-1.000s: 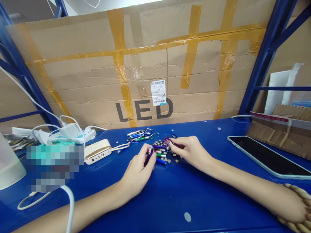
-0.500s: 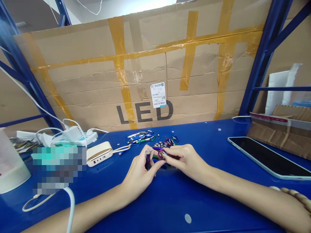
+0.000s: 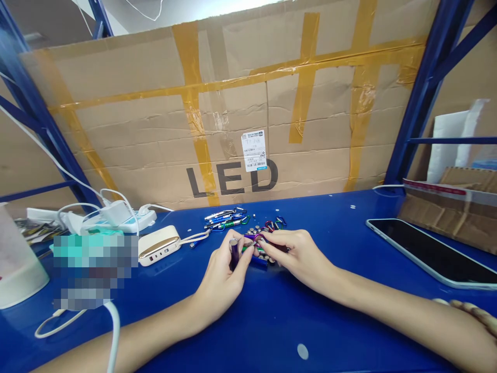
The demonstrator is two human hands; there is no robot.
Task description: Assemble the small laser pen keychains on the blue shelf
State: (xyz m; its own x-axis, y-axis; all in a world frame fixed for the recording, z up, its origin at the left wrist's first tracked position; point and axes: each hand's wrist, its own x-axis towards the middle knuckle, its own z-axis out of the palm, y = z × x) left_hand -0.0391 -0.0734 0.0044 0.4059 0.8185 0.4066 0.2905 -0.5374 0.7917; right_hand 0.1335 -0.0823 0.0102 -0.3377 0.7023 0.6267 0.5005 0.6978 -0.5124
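L hand (image 3: 221, 277) pinches purple mini torch (image 3: 233, 254), upright; R hand (image 3: 295, 256) pinches purple carabiner (image 3: 258, 237). Btn cells (image 3: 254, 230) far; pwr bank (image 3: 159, 245) left; tablet (image 3: 430, 251) right.

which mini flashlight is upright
The dark purple one held in the left hand; the other mini flashlights lie flat on the blue bench.

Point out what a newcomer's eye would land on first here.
A big cardboard sheet, criss-crossed with yellow tape and printed "LED", fills the back of the view. At the centre of the blue bench, the left hand grips a purple mini flashlight, and the right hand pinches a purple carabiner in front of scattered button cells.
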